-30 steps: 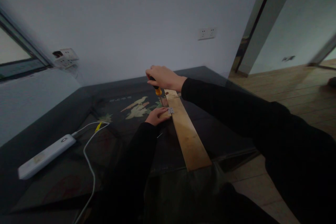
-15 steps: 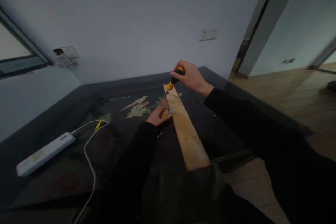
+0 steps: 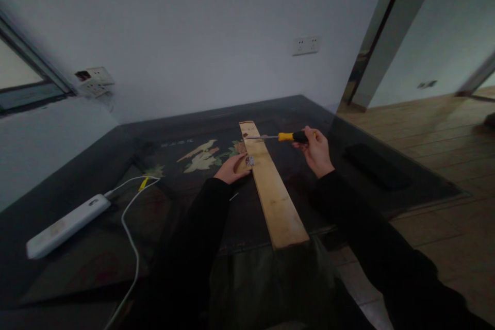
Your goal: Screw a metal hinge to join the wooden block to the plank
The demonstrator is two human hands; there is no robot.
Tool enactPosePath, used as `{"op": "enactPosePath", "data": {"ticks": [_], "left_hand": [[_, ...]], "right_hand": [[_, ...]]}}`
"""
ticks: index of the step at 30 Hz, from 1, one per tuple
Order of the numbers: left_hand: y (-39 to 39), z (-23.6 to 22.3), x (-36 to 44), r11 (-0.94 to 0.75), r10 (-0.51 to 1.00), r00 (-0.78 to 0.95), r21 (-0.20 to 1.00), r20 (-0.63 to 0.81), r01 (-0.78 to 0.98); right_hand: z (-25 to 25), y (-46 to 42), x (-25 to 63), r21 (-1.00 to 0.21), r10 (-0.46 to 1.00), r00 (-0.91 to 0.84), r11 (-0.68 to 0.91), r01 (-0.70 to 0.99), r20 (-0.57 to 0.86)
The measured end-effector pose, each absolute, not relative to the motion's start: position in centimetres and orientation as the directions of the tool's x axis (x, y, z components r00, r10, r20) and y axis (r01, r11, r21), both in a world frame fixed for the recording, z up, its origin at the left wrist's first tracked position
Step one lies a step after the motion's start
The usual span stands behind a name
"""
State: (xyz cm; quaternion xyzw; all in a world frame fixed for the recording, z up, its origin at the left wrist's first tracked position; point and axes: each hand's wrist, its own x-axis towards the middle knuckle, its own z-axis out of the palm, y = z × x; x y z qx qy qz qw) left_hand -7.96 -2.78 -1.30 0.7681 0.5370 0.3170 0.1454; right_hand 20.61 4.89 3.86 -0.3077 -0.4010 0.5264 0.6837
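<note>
Found on the dark table point(image 3: 243, 221), laid lengthwise and reaching to the near edge: a long board point(image 3: 276, 193) of pale wood. Noted at its left edge, beyond the middle: a small metal plate point(image 3: 250, 161), probably a hinge, apparently bridging to a small wood piece point(image 3: 243, 166) beside the board. Holding that piece between thumb and fingers in the left hand point(image 3: 232, 167), seemingly steadying it against the board. Holding a screwdriver point(image 3: 288, 136) by the rear of its black and yellow handle in the right hand point(image 3: 317, 153), with grip closed, shaft nearly level and tip pointing left across the far part of the board. Cannot confirm contact between tip and wood near the dark mark point(image 3: 245, 135). Judged part-way: plate in position at the joint, screwdriver away from it, hence no driving under way there. Judged possibly outstanding: fastening of the plate. Unable to count any screws seated, owing to small detail. Recorded also: a thin bright item point(image 3: 234, 196) left of the board, too small to identify. Seen farther left, well apart: a long white device point(image 3: 68, 227) with a pale cable point(image 3: 131, 240)
</note>
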Motion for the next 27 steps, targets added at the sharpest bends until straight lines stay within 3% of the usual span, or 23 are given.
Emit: {"op": "enactPosePath", "data": {"ticks": [6, 15, 17, 21, 27], "left_hand": [[-2.8, -1.5, -8.0, -0.380, 0.919, 0.227, 0.570, 0.322, 0.729], [-4.3, 2.2, -7.8, -0.352, 0.903, 0.115, 0.559, 0.415, 0.751], [-5.8, 3.5, -7.7, -0.303, 0.932, 0.120, 0.554, 0.342, 0.776], [-9.8, 4.9, -6.7, -0.190, 0.979, 0.205, 0.447, 0.015, 0.874], [-13.1, 4.5, -5.0, 0.013, 0.997, 0.003, 0.197, -0.082, 0.980]], "right_hand": [[3.3, 5.8, 21.0, -0.765, 0.992, 0.052, 0.123, -0.632, 0.117], [3.0, 6.5, 21.8, -0.770, 0.994, 0.014, 0.091, -0.632, 0.106], [3.0, 6.6, 21.9, -0.779, 0.989, 0.008, 0.120, -0.615, 0.146], [3.0, 6.3, 21.8, -0.793, 0.988, 0.001, 0.124, -0.597, 0.154], [3.1, 6.0, 21.5, -0.783, 0.990, -0.004, 0.107, -0.613, 0.138]]}}
